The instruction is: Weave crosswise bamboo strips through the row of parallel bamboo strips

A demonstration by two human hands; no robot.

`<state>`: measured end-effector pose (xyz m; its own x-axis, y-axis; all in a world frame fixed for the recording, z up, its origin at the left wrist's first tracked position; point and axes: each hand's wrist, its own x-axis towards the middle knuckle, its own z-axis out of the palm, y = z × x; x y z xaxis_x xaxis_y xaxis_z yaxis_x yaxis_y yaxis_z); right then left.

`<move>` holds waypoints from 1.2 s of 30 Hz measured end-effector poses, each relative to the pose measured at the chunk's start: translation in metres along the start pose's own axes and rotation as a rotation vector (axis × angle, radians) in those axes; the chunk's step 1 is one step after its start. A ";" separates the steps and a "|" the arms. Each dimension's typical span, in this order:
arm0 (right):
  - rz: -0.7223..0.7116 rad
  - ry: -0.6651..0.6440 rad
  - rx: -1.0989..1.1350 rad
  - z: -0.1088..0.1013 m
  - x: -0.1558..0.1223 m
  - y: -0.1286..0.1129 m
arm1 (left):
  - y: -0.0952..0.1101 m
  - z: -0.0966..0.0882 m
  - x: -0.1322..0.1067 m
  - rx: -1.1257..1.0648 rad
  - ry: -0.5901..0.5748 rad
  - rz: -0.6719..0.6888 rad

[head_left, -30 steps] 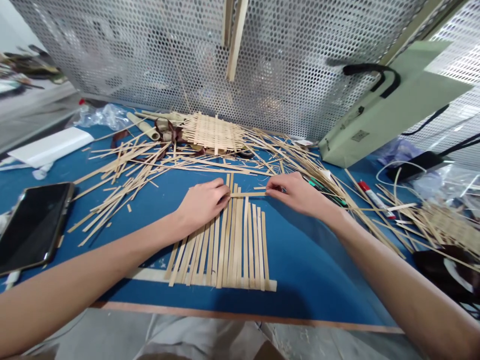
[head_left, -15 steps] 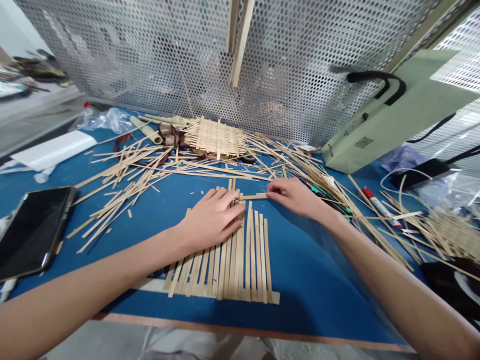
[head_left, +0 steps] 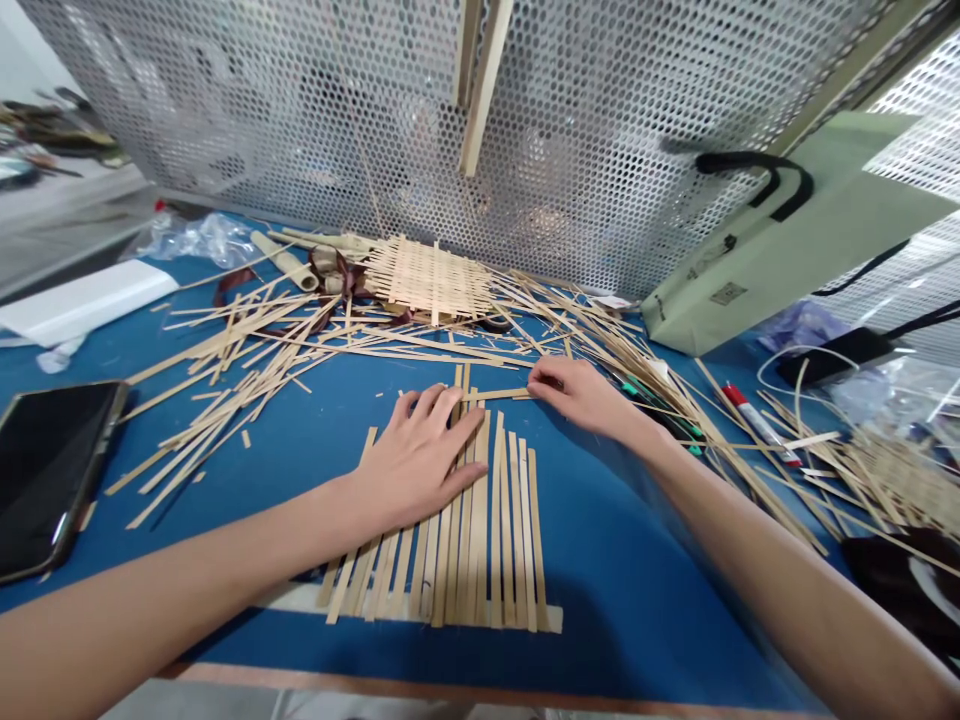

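My left hand (head_left: 420, 458) lies flat with spread fingers on a row of parallel bamboo strips (head_left: 480, 540), pressing them to the blue work surface. The strips run away from me, and a flat crosswise strip (head_left: 315, 600) lies under their near ends. My right hand (head_left: 576, 394) pinches the end of a thin crosswise bamboo strip (head_left: 496, 395), which meets the far part of the row. Beyond both hands, a woven bamboo mat (head_left: 427, 280) lies among loose strips.
Loose bamboo strips (head_left: 255, 350) are scattered left and right of the row. A black phone (head_left: 45, 475) lies at left, a red-capped marker (head_left: 757, 425) at right. A pale green bag (head_left: 772, 240) leans on a perforated metal screen (head_left: 300, 110) behind the blue surface.
My left hand has slid nearer me along the row and its fingers have spread. My right hand keeps the crosswise strip. The view has tilted slightly.
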<state>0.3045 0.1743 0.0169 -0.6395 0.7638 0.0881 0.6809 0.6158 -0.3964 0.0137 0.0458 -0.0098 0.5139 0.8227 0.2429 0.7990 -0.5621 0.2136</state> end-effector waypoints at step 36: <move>-0.042 -0.012 -0.158 0.004 0.040 0.018 | 0.004 -0.002 0.001 0.104 -0.075 -0.023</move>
<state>0.2898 0.2152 0.0097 -0.6723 0.7348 0.0904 0.7005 0.6709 -0.2436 0.0165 0.0444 -0.0072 0.5139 0.8415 0.1664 0.8369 -0.5345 0.1181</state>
